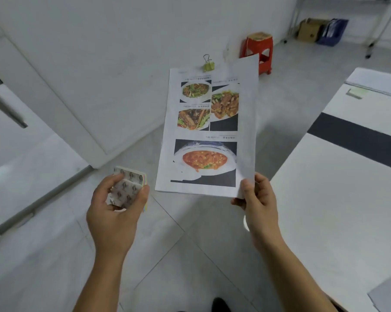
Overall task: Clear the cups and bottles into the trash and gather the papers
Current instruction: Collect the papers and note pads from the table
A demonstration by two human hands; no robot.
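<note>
My right hand (256, 199) pinches the near right corner of a clipped stack of papers (208, 131) printed with photos of food dishes. The stack is held out over the floor, and a yellow binder clip (208, 64) grips its far edge. My left hand (116, 206) holds a small block of sticky notes (128, 188) with a patterned top sheet and coloured edges, fingers and thumb curled round it. No cups or bottles are in view.
A white table (338, 188) with a dark band stands on the right, with more papers (374, 83) at its far end. A red plastic stool (258, 49) stands by the wall. A cardboard box (309, 30) and blue bin (333, 32) sit under a shelf rack.
</note>
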